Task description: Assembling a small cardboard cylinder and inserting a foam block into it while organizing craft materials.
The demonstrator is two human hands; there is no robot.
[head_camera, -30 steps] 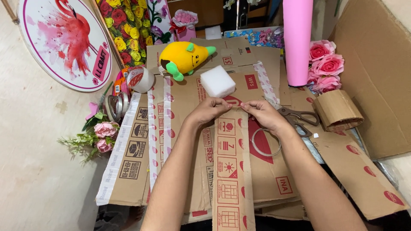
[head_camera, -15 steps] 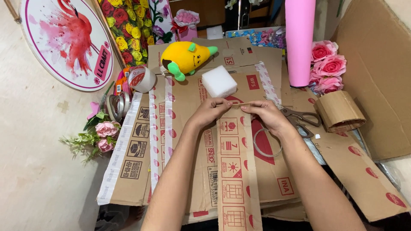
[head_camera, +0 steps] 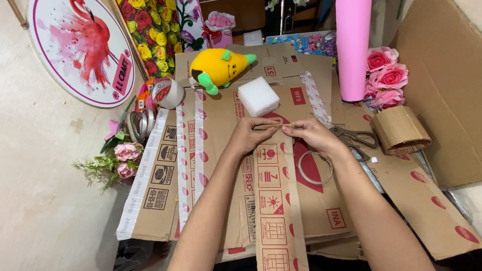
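Note:
A long narrow cardboard strip with printed red symbols lies lengthwise on flattened cardboard boxes. My left hand and my right hand meet at the strip's far end. Both pinch its top edge between thumb and fingers. Whether something thin is also held between the fingertips is too small to tell. Just beyond the hands stands a white foam block. A thin wire ring lies on the cardboard under my right wrist.
Scissors and a rolled piece of cardboard lie to the right. A pink roll and pink roses stand behind. At the back left are a yellow plush toy, a tape roll, a round flamingo sign and small flowers.

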